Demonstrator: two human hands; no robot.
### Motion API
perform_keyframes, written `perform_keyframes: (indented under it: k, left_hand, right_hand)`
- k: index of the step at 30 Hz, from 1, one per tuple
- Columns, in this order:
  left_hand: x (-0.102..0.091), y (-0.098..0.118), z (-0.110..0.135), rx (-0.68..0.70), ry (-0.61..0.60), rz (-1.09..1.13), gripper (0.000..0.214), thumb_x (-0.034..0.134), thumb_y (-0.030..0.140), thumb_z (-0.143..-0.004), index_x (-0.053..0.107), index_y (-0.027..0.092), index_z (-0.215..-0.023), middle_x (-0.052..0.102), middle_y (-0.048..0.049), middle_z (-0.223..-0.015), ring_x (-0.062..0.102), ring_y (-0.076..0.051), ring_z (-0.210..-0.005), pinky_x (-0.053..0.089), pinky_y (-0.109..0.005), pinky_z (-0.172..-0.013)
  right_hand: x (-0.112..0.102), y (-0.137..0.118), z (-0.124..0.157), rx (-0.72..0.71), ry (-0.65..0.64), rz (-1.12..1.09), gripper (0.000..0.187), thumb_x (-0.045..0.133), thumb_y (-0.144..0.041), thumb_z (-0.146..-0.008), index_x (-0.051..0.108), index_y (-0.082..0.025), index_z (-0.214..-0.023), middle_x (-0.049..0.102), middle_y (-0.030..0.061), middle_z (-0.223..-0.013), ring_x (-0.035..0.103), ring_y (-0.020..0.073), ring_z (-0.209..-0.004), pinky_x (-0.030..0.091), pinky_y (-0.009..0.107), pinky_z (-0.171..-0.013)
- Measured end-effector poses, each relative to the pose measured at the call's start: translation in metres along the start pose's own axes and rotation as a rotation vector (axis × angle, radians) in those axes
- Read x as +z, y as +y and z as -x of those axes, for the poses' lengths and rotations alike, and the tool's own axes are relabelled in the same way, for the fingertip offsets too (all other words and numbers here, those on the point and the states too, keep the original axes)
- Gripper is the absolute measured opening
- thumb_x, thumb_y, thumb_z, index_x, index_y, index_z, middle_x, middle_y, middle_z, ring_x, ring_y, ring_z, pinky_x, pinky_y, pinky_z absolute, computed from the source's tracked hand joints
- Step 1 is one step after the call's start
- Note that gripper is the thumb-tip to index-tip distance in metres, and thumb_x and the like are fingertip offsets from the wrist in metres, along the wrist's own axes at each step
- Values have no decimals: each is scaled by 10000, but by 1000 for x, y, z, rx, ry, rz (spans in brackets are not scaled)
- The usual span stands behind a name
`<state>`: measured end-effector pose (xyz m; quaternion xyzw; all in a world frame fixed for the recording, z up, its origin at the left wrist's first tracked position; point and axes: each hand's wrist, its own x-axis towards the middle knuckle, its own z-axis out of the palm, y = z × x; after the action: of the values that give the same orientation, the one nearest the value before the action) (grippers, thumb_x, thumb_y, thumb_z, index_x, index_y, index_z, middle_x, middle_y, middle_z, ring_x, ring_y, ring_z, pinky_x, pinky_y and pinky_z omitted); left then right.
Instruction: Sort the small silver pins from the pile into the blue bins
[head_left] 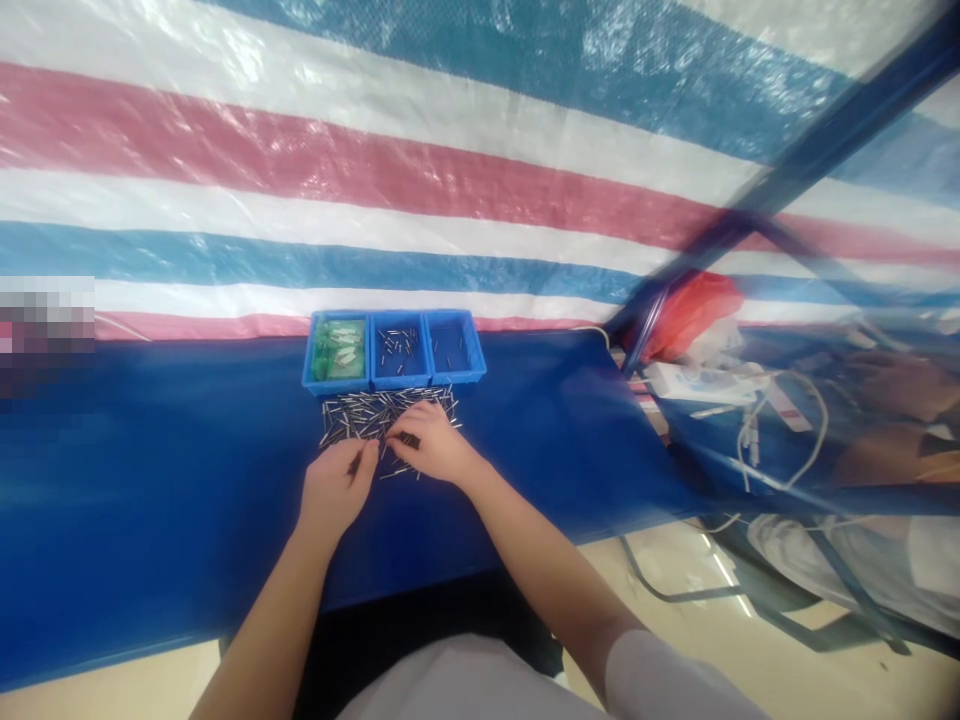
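- Broad, plain, dark blue tabletop (187, 480), carrying everything below.
- Along the tabletop's twelve o'clock edge, a bright blue plastic tray with three compartments (401, 382): green see-through packaging (341, 350) at its nine o'clock end, short slim pieces (400, 343) scattered in the middle, a few more at three o'clock.
- Two bare hands, fingers curled and fingertips close together: left hand (337, 485) at the heap's seven o'clock, right hand (433, 440) at its four o'clock. Whether either grasps anything, I cannot tell.
- Slim, silvery-dark metal pins (352, 410), heaped crisscross just below the tray. Probably light, stiff and sturdy, but slippery and apt to roll; best pinched mid-length, between thumb and forefinger.
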<state>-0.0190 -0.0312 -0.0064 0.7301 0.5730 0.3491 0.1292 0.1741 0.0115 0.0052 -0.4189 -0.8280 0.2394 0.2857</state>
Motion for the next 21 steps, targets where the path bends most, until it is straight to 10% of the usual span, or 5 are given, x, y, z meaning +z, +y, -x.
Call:
perform_keyframes:
  k: [21]
  left_hand:
    - [1,0,0,-18,-22,-9,272,506,353,-950,664,195,-794,693,-2,-733,620,-110,-676,442,-221,-670]
  right_hand:
    - [-1,-1,0,11,-16,8,71,637,-258,-921,697,-225,-903,715,11,-949,552,183,-1013,345,353,-936]
